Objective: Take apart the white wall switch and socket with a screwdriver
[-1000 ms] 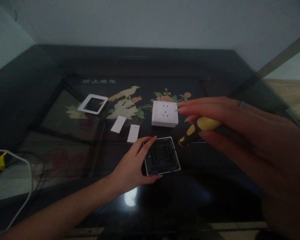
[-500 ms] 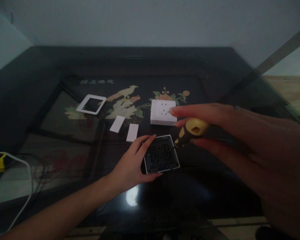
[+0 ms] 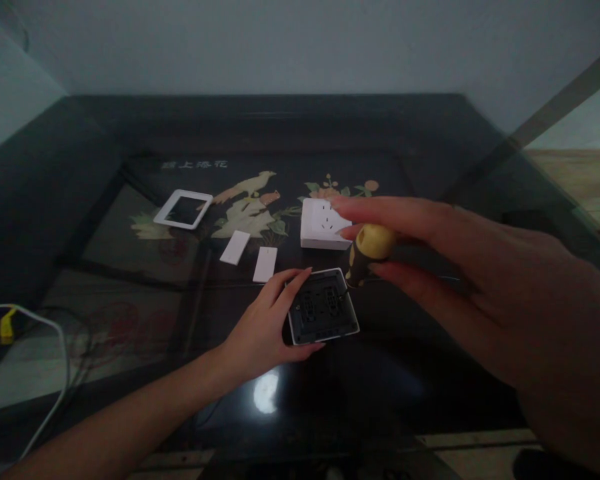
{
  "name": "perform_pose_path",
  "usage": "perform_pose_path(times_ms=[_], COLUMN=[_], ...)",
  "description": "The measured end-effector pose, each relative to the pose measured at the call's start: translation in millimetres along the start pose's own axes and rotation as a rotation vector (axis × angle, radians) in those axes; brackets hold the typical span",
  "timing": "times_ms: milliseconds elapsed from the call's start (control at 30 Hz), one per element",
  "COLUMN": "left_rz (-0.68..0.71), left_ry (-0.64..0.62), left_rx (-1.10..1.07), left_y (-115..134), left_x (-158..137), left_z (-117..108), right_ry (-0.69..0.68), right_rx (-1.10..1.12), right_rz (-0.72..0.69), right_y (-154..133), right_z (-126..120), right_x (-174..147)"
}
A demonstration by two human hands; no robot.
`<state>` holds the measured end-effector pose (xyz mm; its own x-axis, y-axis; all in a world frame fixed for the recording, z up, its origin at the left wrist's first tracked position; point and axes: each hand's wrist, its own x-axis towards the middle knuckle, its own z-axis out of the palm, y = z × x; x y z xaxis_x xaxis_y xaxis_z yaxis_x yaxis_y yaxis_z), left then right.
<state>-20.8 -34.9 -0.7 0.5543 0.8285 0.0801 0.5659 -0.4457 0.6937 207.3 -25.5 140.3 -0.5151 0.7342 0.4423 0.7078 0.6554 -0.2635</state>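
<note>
My left hand grips a square wall switch by its left side, thumb at the near edge and fingers at the far edge. The switch has a white rim and a dark inside with two mechanisms. Between the thumb and fingers of my right hand is a screwdriver with a yellow and black handle. Its shaft points down left, toward the right-hand screw of the switch; whether the tip sits in the screw is too small to tell. A white socket box stands just behind, partly covered by my right fingers.
Two white rectangular switch covers lie left of the socket box on the dark glossy table. Farther left is a white square frame. A white cable with a yellow tag runs along the left edge.
My right hand has shifted a little left and up, and the screwdriver handle now stands more upright. My left hand and the wall switch stay in place.
</note>
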Motion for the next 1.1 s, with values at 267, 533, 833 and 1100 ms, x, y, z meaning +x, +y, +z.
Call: perform_pose_path(times_ms=[267, 533, 833, 1100], left_rz=[0.01, 0.0, 0.022, 0.009], left_ry=[0.002, -0.006, 0.001, -0.007], left_rx=[0.001, -0.007, 0.001, 0.012], left_y=[1, 0, 0, 0], left_x=[1, 0, 2, 0], left_z=[0, 0, 1, 0], right_ry=[0.263, 0.023, 0.049, 0.184], right_rx=[-0.146, -0.028, -0.045, -0.04], right_rz=[-0.046, -0.073, -0.049, -0.016], right_y=[3, 5, 6, -1], right_z=[12, -1, 1, 4], right_x=[3, 0, 1, 0])
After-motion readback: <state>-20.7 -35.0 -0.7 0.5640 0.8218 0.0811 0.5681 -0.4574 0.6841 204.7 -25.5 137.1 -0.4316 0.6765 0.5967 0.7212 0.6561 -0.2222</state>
